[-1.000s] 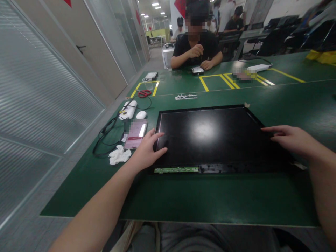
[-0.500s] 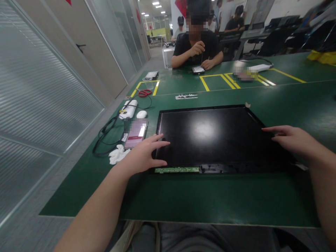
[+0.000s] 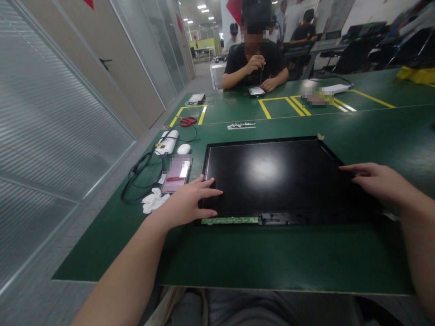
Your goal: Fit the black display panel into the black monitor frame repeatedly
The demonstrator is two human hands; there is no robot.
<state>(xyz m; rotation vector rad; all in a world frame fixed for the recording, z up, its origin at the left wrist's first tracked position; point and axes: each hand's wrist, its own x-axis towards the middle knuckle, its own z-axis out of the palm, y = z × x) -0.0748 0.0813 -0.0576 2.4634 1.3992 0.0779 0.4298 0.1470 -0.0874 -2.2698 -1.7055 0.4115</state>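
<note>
So the room's an office, with a big ribbed glass wall [image 3: 44, 149] filling the left of the frame and a door [image 3: 125, 63] right beside it. The green table [image 3: 272, 258] runs across the middle and lower part, kinda shiny, with yellow tape [image 3: 272, 99] marked out toward the top. A co-worker [image 3: 253, 63] sits at its far side, upper centre. The black panel [image 3: 288, 181] lies flat on the table, centre-right, with a glare spot on it. The left hand [image 3: 185, 201] is spread over its left edge; the right hand [image 3: 377, 179] is at the right edge, index finger out, can't tell if it's pinching anything. Phone [image 3: 175, 179] left of the panel, crumpled tissue [image 3: 154, 200] just below that, red-handled scissors [image 3: 188, 121] further up, and a thin green circuit strip [image 3: 231, 220] along the panel's lower-left edge
</note>
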